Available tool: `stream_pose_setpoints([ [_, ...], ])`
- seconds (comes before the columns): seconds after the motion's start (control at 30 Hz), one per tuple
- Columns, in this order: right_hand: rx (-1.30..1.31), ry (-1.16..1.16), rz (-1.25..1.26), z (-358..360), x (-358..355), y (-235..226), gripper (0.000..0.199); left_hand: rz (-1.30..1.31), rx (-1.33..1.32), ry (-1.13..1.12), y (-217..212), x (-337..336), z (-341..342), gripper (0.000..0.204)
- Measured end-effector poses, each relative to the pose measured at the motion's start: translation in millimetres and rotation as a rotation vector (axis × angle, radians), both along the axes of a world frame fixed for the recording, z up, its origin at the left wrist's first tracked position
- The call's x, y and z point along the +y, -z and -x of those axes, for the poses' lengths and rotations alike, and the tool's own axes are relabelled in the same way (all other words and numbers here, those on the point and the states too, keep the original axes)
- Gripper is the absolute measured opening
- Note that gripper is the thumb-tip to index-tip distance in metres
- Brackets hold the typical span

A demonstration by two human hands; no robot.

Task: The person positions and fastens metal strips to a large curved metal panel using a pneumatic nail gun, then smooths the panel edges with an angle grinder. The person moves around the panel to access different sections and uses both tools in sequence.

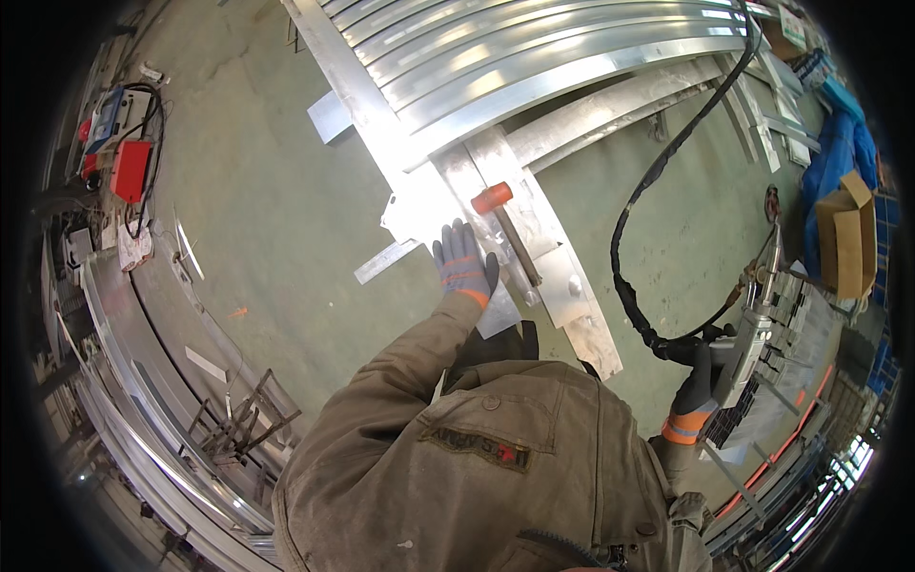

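Observation:
My left hand [462,265], in a grey and orange glove, lies flat with fingers stretched out on a bright metal plate [419,205] at the corner of a silver metal frame. Just right of it, a mallet [517,243] with an orange head rests on a flat metal bar. Off to the right, my right hand [691,389], gloved alike, is wrapped round a silver-grey welding gun [745,355] with a long neck pointing away from me. Part of that hand's grip is hidden. From it, a thick black cable [624,214] loops up past the frame.
Ahead stands a large slatted metal panel [515,62]. At the left are a red box [131,172] with cables and long metal profiles [157,410]. An open cardboard box [846,234] and blue sheeting [831,157] are at the right, above stacked metal pieces [796,353].

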State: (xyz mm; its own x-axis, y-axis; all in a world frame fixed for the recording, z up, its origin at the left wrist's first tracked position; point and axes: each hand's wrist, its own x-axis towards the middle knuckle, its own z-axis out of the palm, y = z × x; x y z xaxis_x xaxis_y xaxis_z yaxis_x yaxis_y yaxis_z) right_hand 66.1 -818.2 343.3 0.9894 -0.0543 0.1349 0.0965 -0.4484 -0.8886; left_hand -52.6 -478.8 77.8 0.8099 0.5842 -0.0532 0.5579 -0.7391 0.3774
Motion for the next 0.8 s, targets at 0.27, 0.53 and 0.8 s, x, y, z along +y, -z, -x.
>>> stream_pose_setpoints([
  [0.27,0.018,0.027,-0.013,11.5,-33.7,9.9,0.051,-0.040,0.000,-0.024,3.3,-2.7,-6.4,0.081],
  [0.53,0.046,0.111,-0.177,51.3,-95.9,24.3,0.051,-0.109,0.016,-0.035,6.0,-7.1,-8.7,0.076],
  [0.8,0.063,-0.063,-0.200,83.0,-221.5,47.1,0.037,-0.143,0.112,-0.098,9.3,-92.9,44.8,0.079],
])
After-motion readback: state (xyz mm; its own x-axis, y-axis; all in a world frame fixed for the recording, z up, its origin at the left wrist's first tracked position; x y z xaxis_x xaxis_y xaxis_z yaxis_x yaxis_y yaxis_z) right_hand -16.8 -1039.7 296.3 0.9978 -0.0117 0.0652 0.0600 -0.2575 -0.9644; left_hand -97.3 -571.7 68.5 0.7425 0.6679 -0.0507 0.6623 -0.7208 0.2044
